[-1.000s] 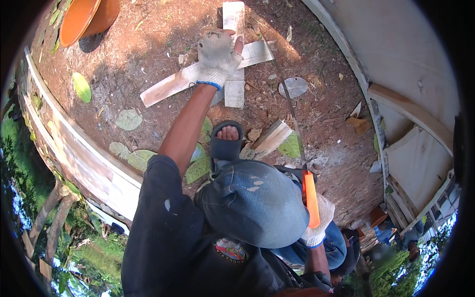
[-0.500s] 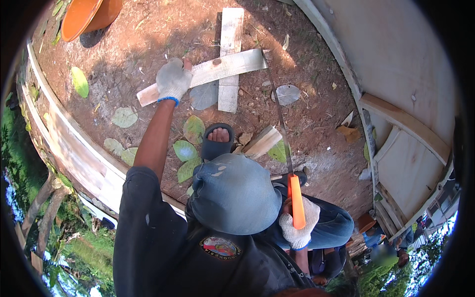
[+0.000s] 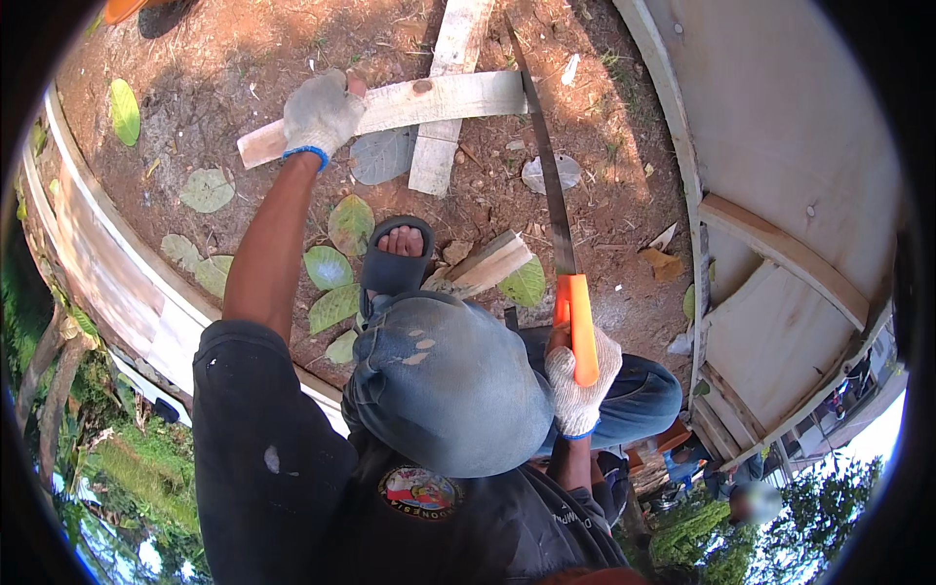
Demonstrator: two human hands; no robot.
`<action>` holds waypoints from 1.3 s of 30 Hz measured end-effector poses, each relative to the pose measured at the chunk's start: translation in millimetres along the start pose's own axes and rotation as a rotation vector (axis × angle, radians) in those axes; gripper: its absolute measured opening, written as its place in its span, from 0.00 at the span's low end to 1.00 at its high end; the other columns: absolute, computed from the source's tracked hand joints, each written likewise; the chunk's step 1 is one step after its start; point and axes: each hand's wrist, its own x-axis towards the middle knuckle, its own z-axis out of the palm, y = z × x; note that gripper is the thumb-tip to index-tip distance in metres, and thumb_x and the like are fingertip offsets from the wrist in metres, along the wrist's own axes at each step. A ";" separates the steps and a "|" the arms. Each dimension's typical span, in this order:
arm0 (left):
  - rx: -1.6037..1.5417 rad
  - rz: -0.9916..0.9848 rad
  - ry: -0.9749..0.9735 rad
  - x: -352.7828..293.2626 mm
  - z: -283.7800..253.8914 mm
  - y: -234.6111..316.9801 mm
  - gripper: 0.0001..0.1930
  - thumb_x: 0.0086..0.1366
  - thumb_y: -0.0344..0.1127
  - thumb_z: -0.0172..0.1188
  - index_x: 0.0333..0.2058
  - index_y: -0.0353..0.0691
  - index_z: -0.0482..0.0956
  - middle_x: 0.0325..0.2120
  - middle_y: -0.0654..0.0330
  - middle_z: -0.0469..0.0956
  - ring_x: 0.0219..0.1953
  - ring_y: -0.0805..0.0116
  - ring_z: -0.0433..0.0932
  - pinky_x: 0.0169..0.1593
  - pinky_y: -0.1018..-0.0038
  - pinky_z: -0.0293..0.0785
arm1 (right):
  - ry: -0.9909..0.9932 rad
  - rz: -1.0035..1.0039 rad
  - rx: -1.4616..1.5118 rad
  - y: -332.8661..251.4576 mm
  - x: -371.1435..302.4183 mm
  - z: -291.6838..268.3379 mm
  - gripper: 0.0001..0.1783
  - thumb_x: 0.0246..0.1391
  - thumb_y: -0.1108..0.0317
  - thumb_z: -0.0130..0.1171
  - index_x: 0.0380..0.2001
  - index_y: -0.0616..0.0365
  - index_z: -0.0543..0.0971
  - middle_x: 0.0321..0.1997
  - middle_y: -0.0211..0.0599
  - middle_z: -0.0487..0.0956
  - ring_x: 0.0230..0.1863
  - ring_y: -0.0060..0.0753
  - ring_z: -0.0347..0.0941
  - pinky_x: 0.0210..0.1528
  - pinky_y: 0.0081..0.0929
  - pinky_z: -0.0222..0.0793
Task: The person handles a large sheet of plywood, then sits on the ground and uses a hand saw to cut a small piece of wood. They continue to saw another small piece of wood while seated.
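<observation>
My left hand [image 3: 323, 110], in a whitish work glove with a blue cuff, is closed around a wooden board [image 3: 444, 100] near its left end. That board lies across a second wooden plank [image 3: 436, 146] on the ground. In my gloved right hand [image 3: 585, 377] is the orange handle of a handsaw [image 3: 552, 185]. Its long dark blade points away from me and runs along the board's right end, seemingly touching it. The underside of the left hand's grip is hidden.
A short wood offcut [image 3: 487, 265] lies near my sandaled foot [image 3: 398, 255]. Leaves, such as a grey one [image 3: 552, 174], are scattered on the dirt. Wooden panels [image 3: 780, 331] stand at the right, and a long pale board edge [image 3: 136, 253] curves along the left. Part of an orange container [image 3: 125, 8] shows far left.
My right hand has pushed the saw forward, so more of the blade reaches past the board. The whole view has shifted slightly; my left hand keeps its grip on the board.
</observation>
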 end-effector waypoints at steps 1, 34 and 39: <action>0.006 -0.005 -0.010 0.7 -1.5 2.3 0.24 0.70 0.54 0.49 0.38 0.39 0.83 0.37 0.45 0.84 0.45 0.43 0.83 0.50 0.50 0.76 | -0.016 0.007 0.059 -1.1 -5.6 -2.6 0.12 0.44 0.59 0.62 0.25 0.56 0.75 0.23 0.42 0.73 0.24 0.54 0.72 0.27 0.43 0.66; 0.041 0.025 -0.024 7.2 -9.4 7.9 0.25 0.71 0.57 0.48 0.39 0.40 0.84 0.39 0.46 0.85 0.47 0.45 0.83 0.52 0.52 0.77 | 0.111 -0.039 0.250 12.0 15.0 30.9 0.11 0.48 0.66 0.65 0.24 0.62 0.76 0.21 0.45 0.73 0.21 0.51 0.71 0.27 0.37 0.67; 0.041 -0.008 -0.017 6.5 -6.8 7.7 0.26 0.71 0.58 0.48 0.39 0.40 0.84 0.39 0.46 0.85 0.47 0.45 0.83 0.52 0.51 0.77 | 0.099 -0.045 0.191 13.5 -30.4 13.9 0.12 0.47 0.63 0.64 0.23 0.60 0.76 0.19 0.41 0.73 0.22 0.49 0.74 0.27 0.39 0.68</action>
